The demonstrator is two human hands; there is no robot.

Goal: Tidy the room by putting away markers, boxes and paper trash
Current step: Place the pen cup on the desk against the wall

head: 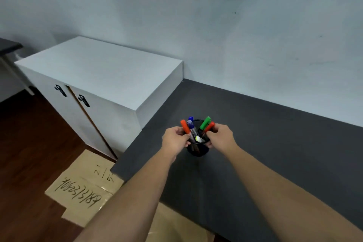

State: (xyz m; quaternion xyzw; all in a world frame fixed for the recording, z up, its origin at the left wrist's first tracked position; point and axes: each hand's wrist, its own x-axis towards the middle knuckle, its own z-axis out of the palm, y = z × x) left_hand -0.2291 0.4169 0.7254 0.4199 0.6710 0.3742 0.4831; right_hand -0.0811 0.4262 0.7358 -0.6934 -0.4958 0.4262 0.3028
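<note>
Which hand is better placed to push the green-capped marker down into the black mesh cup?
Probably right: the right hand grips the black mesh cup just beside the green-capped marker; the left hand holds the opposite side.

Open tabletop (275, 143) stretches right of the black pen cup (198, 151) and back toward the wall (255, 45), so my right hand (221, 136) has room on that side. On the left, the white cabinet (102, 72) rises above the tabletop edge near my left hand (174, 139), walling off that side.

Left hand (175, 138), right hand (221, 136) grip cup (198, 151)
</note>
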